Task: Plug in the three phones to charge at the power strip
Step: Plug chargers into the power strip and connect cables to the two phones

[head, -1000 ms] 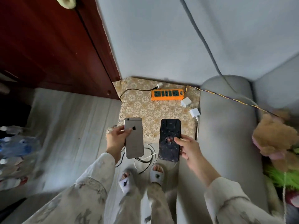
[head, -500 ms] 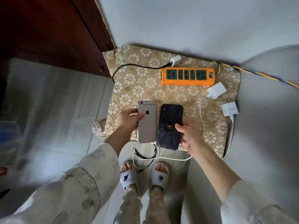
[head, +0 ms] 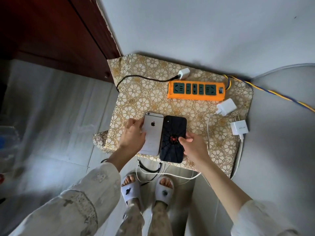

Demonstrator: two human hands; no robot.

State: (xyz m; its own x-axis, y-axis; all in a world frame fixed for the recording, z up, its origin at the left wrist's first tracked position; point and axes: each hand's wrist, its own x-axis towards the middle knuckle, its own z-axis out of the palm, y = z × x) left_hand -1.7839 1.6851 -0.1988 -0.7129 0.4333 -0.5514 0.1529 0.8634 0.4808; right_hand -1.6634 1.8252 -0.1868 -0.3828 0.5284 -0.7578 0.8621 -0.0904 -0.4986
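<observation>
I read an Apple logo on the silver phone (head: 152,133) and a red spider on the black phone (head: 173,139). My left hand (head: 132,135) grasps the silver, right hand (head: 194,145) the black, side by side on the cloth (head: 136,92), near the strip (head: 196,90).

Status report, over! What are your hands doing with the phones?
Left hand on silver phone, right hand on black phone. Power strip empty, three chargers unplugged. Nothing blocking.

third phone: not visible | silver phone (head: 152,133) near edge: under my left hand (head: 132,136) | floor left of cushion (head: 153,97): blurred
</observation>
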